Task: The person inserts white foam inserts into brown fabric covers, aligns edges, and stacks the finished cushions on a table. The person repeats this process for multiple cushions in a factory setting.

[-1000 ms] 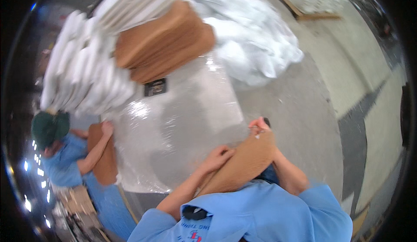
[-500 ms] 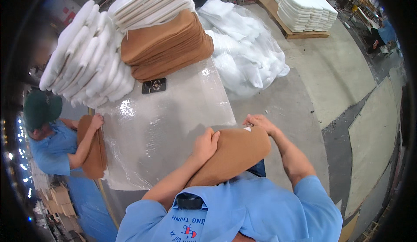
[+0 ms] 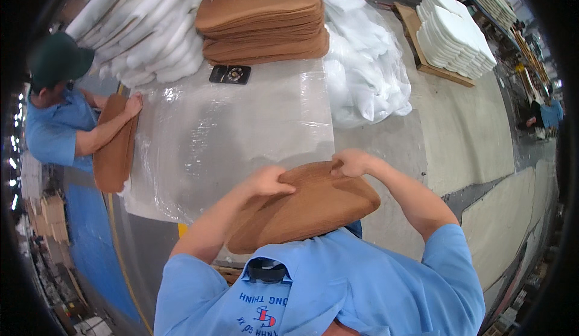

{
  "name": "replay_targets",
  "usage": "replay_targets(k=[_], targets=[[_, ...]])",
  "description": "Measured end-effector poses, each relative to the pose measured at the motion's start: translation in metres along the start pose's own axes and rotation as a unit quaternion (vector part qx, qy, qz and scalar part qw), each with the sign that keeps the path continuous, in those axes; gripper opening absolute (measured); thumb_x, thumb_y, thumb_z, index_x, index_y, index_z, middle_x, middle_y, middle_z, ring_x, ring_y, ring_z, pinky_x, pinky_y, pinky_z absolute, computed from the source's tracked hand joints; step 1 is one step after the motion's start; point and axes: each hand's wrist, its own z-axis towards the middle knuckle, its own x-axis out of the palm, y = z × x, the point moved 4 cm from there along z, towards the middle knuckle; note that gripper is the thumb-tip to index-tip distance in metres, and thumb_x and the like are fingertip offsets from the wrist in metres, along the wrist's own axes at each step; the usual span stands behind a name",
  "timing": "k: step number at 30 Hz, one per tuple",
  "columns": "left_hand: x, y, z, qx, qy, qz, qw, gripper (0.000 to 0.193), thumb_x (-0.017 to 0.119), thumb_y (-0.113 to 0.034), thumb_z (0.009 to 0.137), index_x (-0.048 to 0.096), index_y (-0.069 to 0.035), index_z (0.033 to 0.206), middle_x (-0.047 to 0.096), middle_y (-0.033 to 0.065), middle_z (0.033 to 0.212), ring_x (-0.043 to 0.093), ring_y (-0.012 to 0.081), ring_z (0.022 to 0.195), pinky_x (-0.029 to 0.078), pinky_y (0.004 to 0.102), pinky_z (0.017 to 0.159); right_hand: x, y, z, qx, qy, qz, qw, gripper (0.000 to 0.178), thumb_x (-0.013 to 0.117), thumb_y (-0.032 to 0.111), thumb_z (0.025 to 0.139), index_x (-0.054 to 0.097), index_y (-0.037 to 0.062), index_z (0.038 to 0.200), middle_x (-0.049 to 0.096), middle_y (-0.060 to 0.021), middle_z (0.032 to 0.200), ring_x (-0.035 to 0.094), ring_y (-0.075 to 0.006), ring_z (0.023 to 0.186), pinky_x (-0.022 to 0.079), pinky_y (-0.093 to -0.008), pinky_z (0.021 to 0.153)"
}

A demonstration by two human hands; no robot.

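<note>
A brown fabric cushion cover (image 3: pixel 301 212) is spread between my hands, near my chest at the front edge of the table. My left hand (image 3: pixel 268 181) grips its upper edge with the thumb lying over the fabric. At the right, my right hand (image 3: pixel 353 163) holds the same upper edge, fingers closed on it. The cover's lower side rests close against my blue shirt. Beyond it on the table lies a stack of similar brown covers (image 3: pixel 262 25), with a black phone-like object (image 3: pixel 230 74) in front.
The plastic-wrapped table (image 3: pixel 241 119) spans the middle. White padded cushions (image 3: pixel 145 28) pile at the far left. A clear bag of white filling (image 3: pixel 365 58) stands behind right, and a pallet (image 3: pixel 446 75) carries white pads. At left, a co-worker (image 3: pixel 57 119) handles another brown piece (image 3: pixel 114 143).
The cover has turned broader toward view, and my right hand has shifted along its upper edge toward my left. The view has moved, so the table and stacks appear higher.
</note>
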Motion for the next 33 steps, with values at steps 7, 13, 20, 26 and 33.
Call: replay_targets(k=[7, 13, 20, 26, 33], targets=[[0.015, 0.067, -0.047, -0.184, -0.015, -0.125, 0.975, 0.048, 0.065, -0.051, 0.099, 0.079, -0.007, 0.110, 0.077, 0.0164, 0.102, 0.072, 0.0287, 0.094, 0.054, 0.0423, 0.085, 0.000, 0.027, -0.003, 0.287, 0.053, 0.531, 0.796, 0.032, 0.051, 0.025, 0.111, 0.060, 0.0016, 0.131, 0.065, -0.0136, 0.112, 0.069, -0.0212, 0.075, 0.059, -0.0338, 0.056], [0.039, 0.059, -0.039, -0.210, -0.192, -0.026, 0.958, 0.042, 0.051, -0.042, 0.108, 0.068, -0.004, 0.111, 0.073, 0.0251, 0.098, 0.069, 0.0454, 0.096, 0.054, 0.0532, 0.081, 0.048, 0.023, 0.035, 0.332, -0.114, 0.691, 0.631, 0.030, 0.045, 0.022, 0.113, 0.054, -0.0018, 0.130, 0.064, -0.0153, 0.112, 0.069, -0.0233, 0.075, 0.061, -0.0349, 0.059], [0.040, 0.051, -0.032, -0.230, -0.238, -0.004, 0.944, 0.039, 0.049, -0.037, 0.110, 0.064, -0.002, 0.103, 0.071, 0.0258, 0.089, 0.068, 0.0481, 0.087, 0.052, 0.0573, 0.078, 0.061, 0.018, 0.043, 0.342, -0.170, 0.629, 0.677, 0.032, 0.048, 0.023, 0.112, 0.055, -0.0035, 0.130, 0.063, -0.0148, 0.105, 0.067, -0.0224, 0.065, 0.052, -0.0343, 0.049], [0.037, 0.062, -0.027, -0.197, -0.250, -0.004, 0.948, 0.039, 0.055, -0.039, 0.107, 0.066, -0.002, 0.104, 0.072, 0.0240, 0.092, 0.068, 0.0459, 0.091, 0.052, 0.0553, 0.080, 0.062, 0.012, 0.050, 0.326, -0.148, 0.625, 0.693, 0.030, 0.053, 0.025, 0.110, 0.058, -0.0010, 0.123, 0.064, -0.0114, 0.102, 0.064, -0.0208, 0.063, 0.050, -0.0333, 0.047], [0.024, 0.079, -0.084, -0.184, -0.219, 0.006, 0.958, 0.043, 0.062, -0.046, 0.102, 0.068, -0.004, 0.096, 0.071, 0.0230, 0.090, 0.068, 0.0452, 0.090, 0.052, 0.0524, 0.076, 0.046, 0.011, 0.049, 0.283, -0.088, 0.627, 0.720, 0.033, 0.056, 0.030, 0.110, 0.061, -0.0016, 0.102, 0.063, -0.0109, 0.085, 0.063, -0.0194, 0.056, 0.050, -0.0333, 0.044]])
